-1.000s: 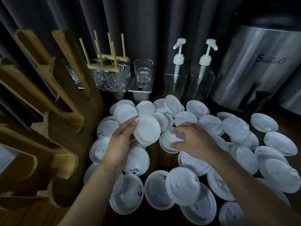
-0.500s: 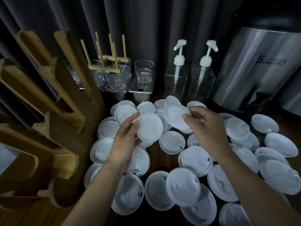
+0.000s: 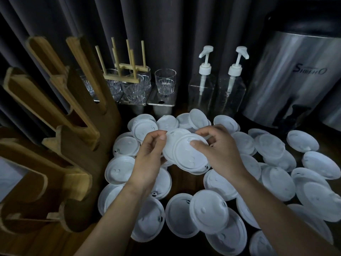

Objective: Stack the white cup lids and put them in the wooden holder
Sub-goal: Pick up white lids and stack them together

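The right hand (image 3: 221, 152), which a second ago is down among the loose lids (image 3: 208, 213) on the worktop (image 3: 184, 183) and half a second ago is lifting one clear, now has that lid (image 3: 190, 157) up against the small stack (image 3: 170, 137) waiting in the left hand (image 3: 147, 163). The new lid lies over the front of the stack, overlapping it but sitting a little low and to the right, so by the look of it it is not yet seated. For the task, that means one more lid is about to join the pile, and the work looks early: most lids lie scattered across the worktop, and no lid shows in the slots of the wooden holder (image 3: 79, 148) standing at the left. The left hand's grip is closed round the stack's left edge, its thumb on the rim and its fingers curled behind. The right hand's grip is a light pinch on the new lid, its thumb pressed on the top face and its fingers bent over the far rim. Both the stack and the lid are held in the air above the worktop, well apart from the holder.
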Demonstrator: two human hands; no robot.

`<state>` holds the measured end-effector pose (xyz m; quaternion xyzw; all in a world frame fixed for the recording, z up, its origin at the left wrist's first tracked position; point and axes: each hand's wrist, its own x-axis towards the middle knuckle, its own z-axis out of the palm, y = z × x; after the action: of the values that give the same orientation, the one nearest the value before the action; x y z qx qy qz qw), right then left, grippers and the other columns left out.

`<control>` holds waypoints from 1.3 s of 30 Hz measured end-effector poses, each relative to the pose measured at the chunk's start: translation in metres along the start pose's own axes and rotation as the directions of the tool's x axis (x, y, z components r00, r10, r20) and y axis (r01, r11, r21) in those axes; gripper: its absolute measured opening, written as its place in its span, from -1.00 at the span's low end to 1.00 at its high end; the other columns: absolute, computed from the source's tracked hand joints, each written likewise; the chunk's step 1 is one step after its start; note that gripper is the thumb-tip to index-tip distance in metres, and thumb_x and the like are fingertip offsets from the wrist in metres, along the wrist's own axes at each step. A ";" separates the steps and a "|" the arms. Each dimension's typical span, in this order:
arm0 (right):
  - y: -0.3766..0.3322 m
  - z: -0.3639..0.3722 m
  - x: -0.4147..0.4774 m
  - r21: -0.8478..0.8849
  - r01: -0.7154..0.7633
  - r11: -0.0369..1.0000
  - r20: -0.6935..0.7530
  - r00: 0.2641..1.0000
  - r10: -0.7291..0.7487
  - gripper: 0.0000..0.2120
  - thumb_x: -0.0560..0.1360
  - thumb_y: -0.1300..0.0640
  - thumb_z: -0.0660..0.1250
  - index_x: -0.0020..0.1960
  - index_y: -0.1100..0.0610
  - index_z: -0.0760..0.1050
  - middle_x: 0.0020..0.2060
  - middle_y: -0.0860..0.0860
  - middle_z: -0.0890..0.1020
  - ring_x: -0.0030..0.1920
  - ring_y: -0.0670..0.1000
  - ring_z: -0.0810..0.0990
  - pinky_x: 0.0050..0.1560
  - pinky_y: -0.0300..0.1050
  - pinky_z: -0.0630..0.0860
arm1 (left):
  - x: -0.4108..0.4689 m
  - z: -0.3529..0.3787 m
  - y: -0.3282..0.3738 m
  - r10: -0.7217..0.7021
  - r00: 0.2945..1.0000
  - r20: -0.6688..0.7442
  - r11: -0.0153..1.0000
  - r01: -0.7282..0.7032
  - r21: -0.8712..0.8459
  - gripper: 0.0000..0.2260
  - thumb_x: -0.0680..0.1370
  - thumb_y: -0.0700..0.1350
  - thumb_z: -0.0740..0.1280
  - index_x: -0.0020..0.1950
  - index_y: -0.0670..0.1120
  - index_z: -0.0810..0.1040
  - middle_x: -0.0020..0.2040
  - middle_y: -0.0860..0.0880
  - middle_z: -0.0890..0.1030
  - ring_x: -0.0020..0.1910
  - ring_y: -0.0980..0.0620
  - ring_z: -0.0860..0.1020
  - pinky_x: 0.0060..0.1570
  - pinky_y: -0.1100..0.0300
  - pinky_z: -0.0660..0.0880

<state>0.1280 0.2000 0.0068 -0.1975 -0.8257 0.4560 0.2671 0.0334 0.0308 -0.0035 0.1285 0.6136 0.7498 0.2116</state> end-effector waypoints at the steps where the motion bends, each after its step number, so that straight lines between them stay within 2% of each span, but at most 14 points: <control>1: 0.000 0.000 0.001 0.009 -0.003 1.000 0.001 1.000 0.003 -0.81 0.45 0.08 0.58 0.00 -0.08 0.63 0.06 -0.07 0.56 -0.07 -0.11 0.61 -0.03 -0.23 0.52 | -0.001 0.001 0.001 0.002 1.000 0.008 1.000 -0.002 0.004 -0.80 0.71 -0.02 0.29 0.24 -0.07 0.60 0.24 -0.12 0.67 0.21 -0.13 0.66 0.16 0.02 0.65; 4: -0.001 0.002 -0.001 0.025 0.010 1.000 0.011 1.000 -0.010 -0.74 0.41 0.07 0.62 0.00 -0.10 0.60 0.08 -0.06 0.55 -0.06 -0.08 0.62 -0.05 -0.16 0.59 | -0.003 0.003 0.002 0.001 1.000 0.028 1.000 -0.001 0.022 -0.81 0.71 -0.01 0.28 0.22 -0.03 0.63 0.16 -0.04 0.72 0.10 0.00 0.68 0.09 0.08 0.65; 7: -0.001 0.004 -0.002 0.016 0.047 0.999 0.007 0.999 -0.047 -0.67 0.38 0.05 0.64 0.05 -0.09 0.58 0.11 -0.06 0.55 -0.02 -0.15 0.59 -0.10 -0.34 0.54 | -0.004 0.005 0.005 -0.008 0.998 0.059 1.000 0.007 0.026 -0.79 0.72 -0.01 0.27 0.22 -0.02 0.65 0.13 -0.04 0.73 0.06 0.02 0.70 0.00 0.16 0.64; 10: 0.000 0.007 -0.003 0.042 0.070 0.997 0.024 0.997 -0.071 -0.61 0.37 0.01 0.65 0.12 -0.04 0.59 0.13 -0.06 0.58 0.03 -0.14 0.61 -0.03 -0.31 0.55 | -0.006 0.008 0.008 -0.001 0.997 0.079 1.000 -0.001 0.031 -0.77 0.73 -0.02 0.24 0.21 -0.01 0.68 0.09 -0.06 0.75 0.02 0.02 0.71 -0.07 0.20 0.64; 11: 0.000 0.007 -0.003 0.060 0.065 0.996 0.035 0.997 -0.067 -0.60 0.38 0.01 0.65 0.15 -0.02 0.59 0.12 -0.08 0.61 0.04 -0.13 0.62 -0.02 -0.29 0.57 | -0.006 0.009 0.009 0.001 0.996 0.087 0.999 -0.004 0.033 -0.75 0.74 -0.02 0.23 0.22 -0.01 0.69 0.08 -0.06 0.76 0.04 0.02 0.72 -0.05 0.19 0.64; 13: -0.002 0.006 -0.004 0.103 0.033 0.994 0.067 0.997 -0.041 -0.61 0.41 0.02 0.63 0.18 0.00 0.60 0.05 -0.16 0.67 0.03 -0.17 0.66 -0.05 -0.33 0.57 | -0.006 0.010 0.008 -0.013 0.994 0.110 0.999 0.008 0.047 -0.71 0.75 -0.01 0.19 0.26 -0.01 0.69 0.13 -0.06 0.76 0.15 -0.02 0.71 0.12 0.08 0.65; 15: -0.003 0.007 -0.005 0.138 0.013 0.990 0.083 0.996 -0.025 -0.65 0.43 0.04 0.61 0.17 0.00 0.62 -0.02 -0.20 0.71 -0.02 -0.21 0.68 -0.09 -0.36 0.57 | -0.006 0.010 0.007 -0.052 0.988 0.143 0.998 0.047 0.044 -0.67 0.76 0.02 0.15 0.32 0.00 0.67 0.20 -0.06 0.74 0.25 -0.05 0.68 0.33 -0.07 0.57; 17: -0.002 0.007 -0.005 0.154 0.009 0.988 0.061 0.998 -0.019 -0.71 0.45 0.05 0.60 0.13 0.02 0.64 -0.06 -0.18 0.73 -0.05 -0.20 0.69 -0.12 -0.34 0.57 | -0.006 0.008 0.006 -0.098 0.975 0.200 0.995 0.095 0.025 -0.63 0.76 0.05 0.11 0.39 -0.01 0.63 0.29 -0.06 0.70 0.34 -0.05 0.63 0.44 -0.14 0.47; 20: 0.001 0.006 -0.004 0.168 0.000 0.986 0.038 0.999 -0.006 -0.78 0.46 0.06 0.58 0.07 0.00 0.65 -0.10 -0.15 0.73 -0.07 -0.17 0.69 -0.15 -0.33 0.56 | -0.007 0.003 0.006 -0.121 0.952 0.282 0.993 0.118 0.028 -0.63 0.76 -0.01 0.11 0.47 -0.04 0.56 0.38 -0.05 0.64 0.41 -0.05 0.58 0.48 -0.16 0.42; 23: 0.003 0.005 -0.003 0.177 -0.012 0.984 0.055 0.999 0.002 -0.79 0.48 0.06 0.58 0.08 -0.01 0.66 -0.09 -0.15 0.73 -0.06 -0.14 0.70 -0.12 -0.29 0.58 | -0.008 0.001 0.004 -0.117 0.944 0.310 0.993 0.117 0.016 -0.65 0.75 -0.11 0.14 0.50 -0.10 0.52 0.39 -0.08 0.64 0.40 -0.08 0.59 0.47 -0.17 0.43; 28: 0.005 0.006 -0.002 0.151 0.002 0.989 0.048 0.999 -0.009 -0.77 0.50 0.02 0.55 0.13 -0.01 0.66 -0.05 -0.14 0.73 -0.01 -0.12 0.70 -0.05 -0.20 0.61 | -0.007 0.003 0.004 -0.109 0.954 0.278 0.994 0.108 0.019 -0.67 0.75 -0.06 0.18 0.46 -0.08 0.57 0.35 -0.07 0.67 0.37 -0.06 0.61 0.42 -0.10 0.47; 33: -0.001 0.005 -0.007 -0.025 0.174 0.984 0.021 0.985 -0.174 -0.68 0.59 0.07 0.45 0.34 -0.02 0.61 0.09 -0.28 0.65 0.09 -0.37 0.58 0.07 -0.43 0.50 | -0.008 0.009 0.007 -0.079 0.982 0.173 0.997 0.082 -0.011 -0.74 0.73 -0.07 0.24 0.30 -0.04 0.68 0.19 -0.04 0.74 0.22 0.00 0.70 0.20 0.06 0.59; 36: -0.001 0.007 -0.006 -0.023 0.175 0.984 0.027 0.984 -0.174 -0.69 0.60 0.10 0.44 0.33 0.00 0.62 0.08 -0.29 0.64 0.09 -0.41 0.55 0.06 -0.47 0.46 | -0.006 0.010 0.006 -0.071 0.989 0.133 0.996 0.076 -0.034 -0.77 0.71 -0.08 0.28 0.25 -0.09 0.69 0.13 -0.05 0.76 0.11 0.01 0.73 0.02 0.18 0.64; 39: 0.000 0.008 -0.006 -0.012 0.155 0.988 0.049 0.987 -0.155 -0.71 0.60 0.10 0.43 0.32 -0.02 0.61 0.07 -0.36 0.60 0.11 -0.39 0.55 0.07 -0.47 0.46 | -0.005 0.011 0.004 -0.081 0.992 0.100 0.994 0.088 -0.068 -0.77 0.70 -0.09 0.30 0.22 -0.16 0.67 0.08 -0.08 0.76 0.02 0.03 0.73 -0.08 0.22 0.65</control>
<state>0.1277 0.1914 0.0015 -0.1237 -0.8482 0.4321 0.2801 0.0427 0.0376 0.0030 0.1309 0.5801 0.7546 0.2772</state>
